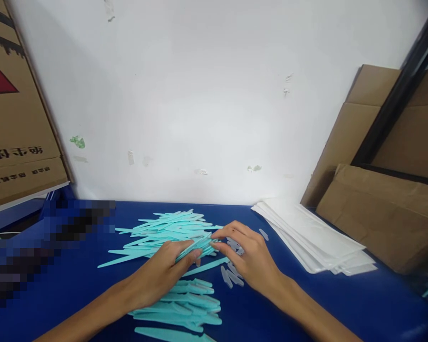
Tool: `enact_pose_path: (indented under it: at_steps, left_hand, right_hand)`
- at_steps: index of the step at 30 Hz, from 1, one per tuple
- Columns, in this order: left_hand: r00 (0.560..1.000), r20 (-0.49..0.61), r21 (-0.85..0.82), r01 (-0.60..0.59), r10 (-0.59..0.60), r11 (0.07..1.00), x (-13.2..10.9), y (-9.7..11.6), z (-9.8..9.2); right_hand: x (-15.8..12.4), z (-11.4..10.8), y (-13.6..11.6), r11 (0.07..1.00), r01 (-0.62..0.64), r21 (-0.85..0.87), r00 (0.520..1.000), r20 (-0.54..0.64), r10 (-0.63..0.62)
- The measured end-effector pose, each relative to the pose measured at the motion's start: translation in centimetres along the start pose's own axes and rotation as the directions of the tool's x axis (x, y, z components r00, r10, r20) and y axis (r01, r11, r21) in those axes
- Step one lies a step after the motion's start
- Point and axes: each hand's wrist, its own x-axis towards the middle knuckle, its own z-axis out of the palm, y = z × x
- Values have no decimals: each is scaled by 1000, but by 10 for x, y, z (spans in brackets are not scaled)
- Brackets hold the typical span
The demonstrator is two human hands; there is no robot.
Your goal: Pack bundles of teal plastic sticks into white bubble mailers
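My left hand [169,261] is closed round a bundle of turquoise eyebrow razors [194,249], held slanted above the table. At the bundle's right end, the thumb and index finger of my right hand [248,251] pinch the tips; a small piece between them cannot be made out. Behind the hands spreads a loose heap of the same razors [164,228]. Closer to me, under my left wrist, several more razors [178,308] lie in rough rows. Small translucent blade caps [231,277] are scattered beside and partly beneath my right hand.
A stack of white sheets or flat bags [306,237] lies on the blue table [278,313] at the right. Cardboard [385,213] and a black frame bar stand beyond it. A large printed carton [21,118] is at the left, and a white wall [199,95] closes off the back.
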Motion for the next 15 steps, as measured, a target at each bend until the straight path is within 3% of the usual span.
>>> enact_pose_path:
  at_steps: [4,9,15]
  left_hand:
    - [1000,18,38,-17,17,999,1,-2,-2]
    - [999,-22,101,-36,38,994,1,-8,2]
    - [989,-40,222,-129,142,966,2,-16,5]
  right_hand:
    - [3,0,-4,976,-142,167,988,-43,152]
    - [5,2,-7,849,-374,374,916,4,402]
    - [2,6,-5,868,-369,333,923,24,384]
